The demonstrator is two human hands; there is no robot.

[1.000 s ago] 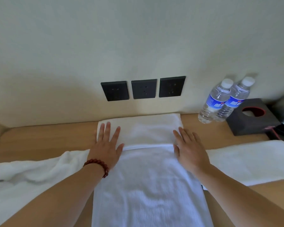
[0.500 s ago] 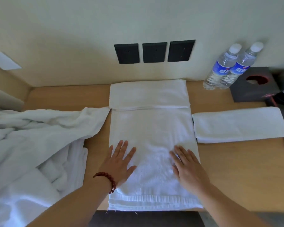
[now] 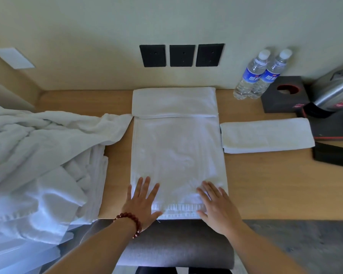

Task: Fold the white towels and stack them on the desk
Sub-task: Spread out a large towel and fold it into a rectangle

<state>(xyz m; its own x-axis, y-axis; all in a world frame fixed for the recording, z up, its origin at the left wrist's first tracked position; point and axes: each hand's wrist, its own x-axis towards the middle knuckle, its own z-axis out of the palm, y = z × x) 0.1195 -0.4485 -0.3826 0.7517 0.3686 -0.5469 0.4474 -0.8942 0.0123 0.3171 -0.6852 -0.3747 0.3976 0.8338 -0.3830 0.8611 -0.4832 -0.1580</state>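
a white towel (image 3: 176,153) lies flat in the middle of the wooden desk (image 3: 265,184), its far end already folded over into a band at 12 o'clock, just below the wall. its near hem sits at the desk's front edge at 6 o'clock.

the left hand (image 3: 142,202) rests flat on the towel's near left corner, fingers straight and spread, gripping nothing; part of the palm lies over the hem and the little finger is on bare wood just beside the towel's edge. a bracelet of dark red beads (image 3: 132,222) circles that wrist. the right hand (image 3: 216,206) lies flat on the near right corner, fingers straight and close together, also holding nothing, with small wrinkles in the cloth just ahead of its fingertips.

at 3 o'clock from the spread towel, just beside it, lies 1 folded towel (image 3: 265,135), a long narrow strip. at 9 o'clock a heap of unfolded white towels (image 3: 38,159) spills over the desk's left end, 1 corner touching the folded band.

at 1 o'clock stand 2 water bottles (image 3: 259,76) touching each other, next to a dark tissue box (image 3: 283,93) and a steel kettle (image 3: 335,91). 3 black wall sockets (image 3: 181,55) sit at 12 o'clock. a grey chair seat (image 3: 176,244) shows at 6 o'clock below the desk edge.
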